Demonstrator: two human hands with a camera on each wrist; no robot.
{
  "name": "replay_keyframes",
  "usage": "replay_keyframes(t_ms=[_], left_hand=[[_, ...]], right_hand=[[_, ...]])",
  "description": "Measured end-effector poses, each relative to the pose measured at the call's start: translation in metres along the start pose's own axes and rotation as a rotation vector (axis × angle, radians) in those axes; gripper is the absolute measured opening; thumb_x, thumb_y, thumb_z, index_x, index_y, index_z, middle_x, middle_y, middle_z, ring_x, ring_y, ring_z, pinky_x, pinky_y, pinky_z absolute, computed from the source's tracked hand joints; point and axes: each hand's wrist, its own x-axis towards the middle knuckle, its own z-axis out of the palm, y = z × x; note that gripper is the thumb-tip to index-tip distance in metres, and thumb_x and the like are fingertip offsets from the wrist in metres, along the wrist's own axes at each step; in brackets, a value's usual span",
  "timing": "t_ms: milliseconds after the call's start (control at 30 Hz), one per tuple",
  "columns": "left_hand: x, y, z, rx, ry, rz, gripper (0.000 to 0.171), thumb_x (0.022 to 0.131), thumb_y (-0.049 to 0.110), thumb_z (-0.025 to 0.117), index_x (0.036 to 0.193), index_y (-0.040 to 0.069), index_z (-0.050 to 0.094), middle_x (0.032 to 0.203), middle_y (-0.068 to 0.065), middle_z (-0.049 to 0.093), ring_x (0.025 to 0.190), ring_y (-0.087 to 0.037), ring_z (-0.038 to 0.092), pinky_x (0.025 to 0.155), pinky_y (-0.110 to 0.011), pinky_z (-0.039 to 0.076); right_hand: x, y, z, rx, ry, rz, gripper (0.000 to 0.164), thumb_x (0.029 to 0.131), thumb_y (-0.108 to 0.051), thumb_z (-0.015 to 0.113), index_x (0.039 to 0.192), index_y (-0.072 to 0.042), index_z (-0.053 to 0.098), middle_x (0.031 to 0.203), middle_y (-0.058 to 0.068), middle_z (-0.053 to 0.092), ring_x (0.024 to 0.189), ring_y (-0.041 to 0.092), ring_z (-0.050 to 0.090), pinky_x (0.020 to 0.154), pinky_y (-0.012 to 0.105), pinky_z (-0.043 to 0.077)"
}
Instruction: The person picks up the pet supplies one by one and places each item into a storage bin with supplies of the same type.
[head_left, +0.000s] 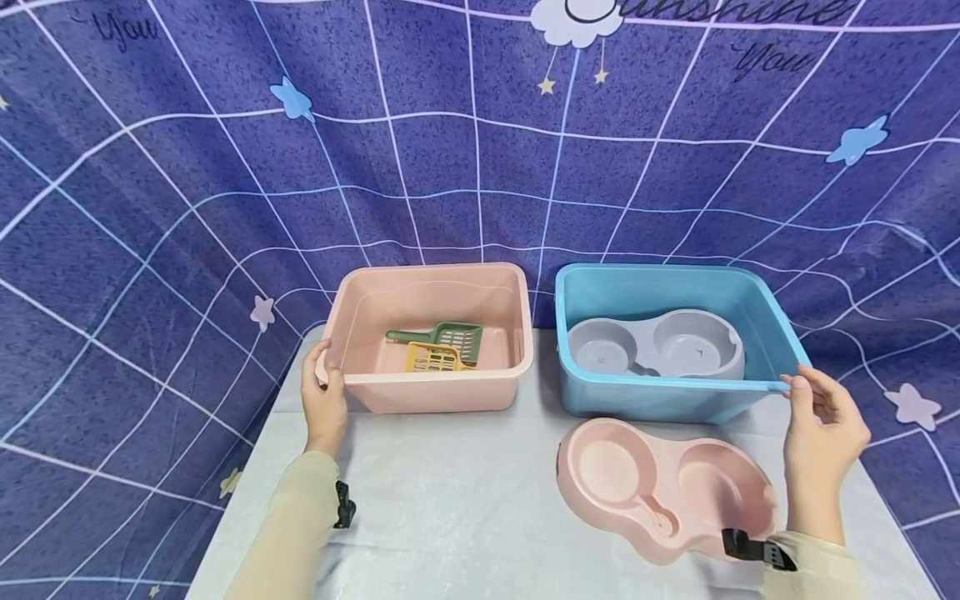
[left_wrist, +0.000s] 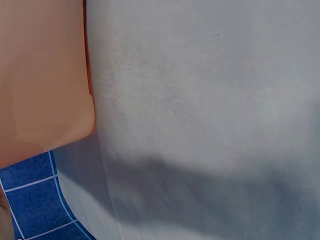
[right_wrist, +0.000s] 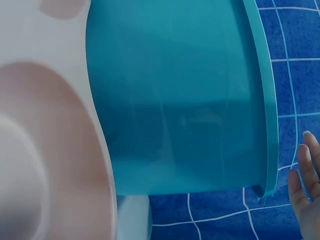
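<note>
My left hand grips the front left corner of a pink litter box, thumb in front and fingers on the side. Inside it lie a green litter scoop and a yellow one, overlapping. At the front right corner of a blue litter box is my right hand, fingertips right at the rim in the head view. In the right wrist view, the fingers are extended beside that rim with a gap. A grey double pet bowl sits in the blue box.
A pink double pet bowl lies on the white-covered table in front of the blue box, under my right wrist. A purple-blue grid-patterned curtain with stars hangs behind and along the sides.
</note>
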Motion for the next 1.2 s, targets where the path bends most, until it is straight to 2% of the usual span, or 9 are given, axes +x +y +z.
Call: replay_keyframes(t_ms=[267,500,633,867,1033,1200], left_hand=[[0.000,0.000,0.000,0.001,-0.003,-0.011,0.044,0.099,0.003,0.042,0.143,0.002,0.044,0.151,-0.013,0.040,0.131,-0.024,0.043,0.101,-0.023,0.038],[0.000,-0.001,0.000,-0.011,-0.001,0.002,0.044,0.099,0.002,0.042,0.142,0.000,0.045,0.150,-0.013,0.040,0.131,-0.024,0.043,0.101,-0.023,0.038],[0.000,-0.001,0.000,-0.012,-0.002,0.004,0.043,0.099,0.003,0.042,0.142,0.000,0.045,0.150,-0.013,0.040,0.130,-0.024,0.043,0.100,-0.022,0.038],[0.000,0.001,0.000,0.020,0.013,-0.002,0.043,0.098,0.003,0.042,0.141,0.002,0.046,0.149,-0.012,0.042,0.126,-0.023,0.044,0.095,-0.020,0.037],[0.000,-0.001,0.000,0.003,0.006,0.002,0.043,0.098,0.002,0.043,0.141,0.001,0.046,0.149,-0.012,0.042,0.128,-0.025,0.044,0.096,-0.020,0.037],[-0.001,-0.002,0.000,-0.009,0.006,0.005,0.043,0.098,0.003,0.043,0.141,0.001,0.046,0.149,-0.013,0.042,0.127,-0.025,0.044,0.096,-0.020,0.038]], right_hand=[[0.004,0.005,-0.006,-0.038,0.030,0.013,0.023,0.095,-0.011,0.066,0.113,0.001,0.072,0.085,-0.028,0.066,0.074,-0.009,0.059,0.072,0.013,0.041],[0.007,0.009,-0.010,-0.071,0.071,0.059,0.023,0.095,-0.011,0.065,0.113,-0.002,0.074,0.088,-0.021,0.070,0.077,-0.007,0.059,0.071,0.014,0.040],[0.009,0.012,-0.013,-0.098,0.079,0.055,0.023,0.094,-0.014,0.068,0.113,-0.004,0.075,0.088,-0.024,0.068,0.074,-0.009,0.059,0.068,0.014,0.039],[0.011,0.013,-0.017,-0.151,0.077,0.022,0.023,0.094,-0.019,0.068,0.112,-0.005,0.075,0.088,-0.033,0.061,0.091,-0.008,0.052,0.076,0.012,0.040],[0.016,0.015,-0.019,-0.147,0.082,0.018,0.023,0.093,-0.016,0.068,0.111,-0.004,0.075,0.088,-0.032,0.061,0.090,-0.008,0.053,0.076,0.011,0.040],[0.020,0.021,-0.021,-0.129,0.060,0.068,0.023,0.093,-0.015,0.068,0.114,-0.005,0.075,0.092,-0.029,0.062,0.086,-0.008,0.054,0.078,0.012,0.039]])
